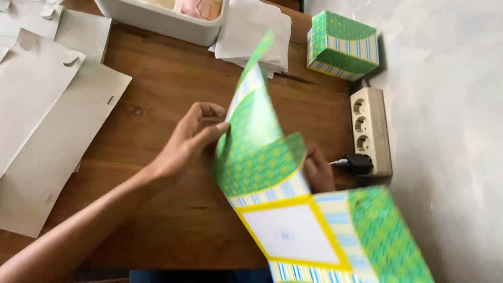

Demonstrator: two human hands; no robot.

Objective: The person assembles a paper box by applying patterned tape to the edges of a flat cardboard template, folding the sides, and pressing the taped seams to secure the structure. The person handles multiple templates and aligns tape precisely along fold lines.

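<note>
Left hand (pixel 191 139) pinches the raised flap of a green box blank (pixel 283 209) held over the wooden table (pixel 173 209); right hand (pixel 318 170) is mostly hidden behind the blank, its grip impossible to tell; a folded box (pixel 342 46), power strip (pixel 372 131), white sheets (pixel 257 31), tray (pixel 162 21) and grey blanks (pixel 47 126) lie around.

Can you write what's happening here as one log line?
left hand: pinching green box sheet | right hand: behind sheet, gripping | finished box: by wall

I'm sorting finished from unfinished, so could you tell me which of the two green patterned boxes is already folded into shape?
The small green box at the table's far edge, beside the power strip, is fully formed. The other, the box blank between both hands, is unassembled.
</note>
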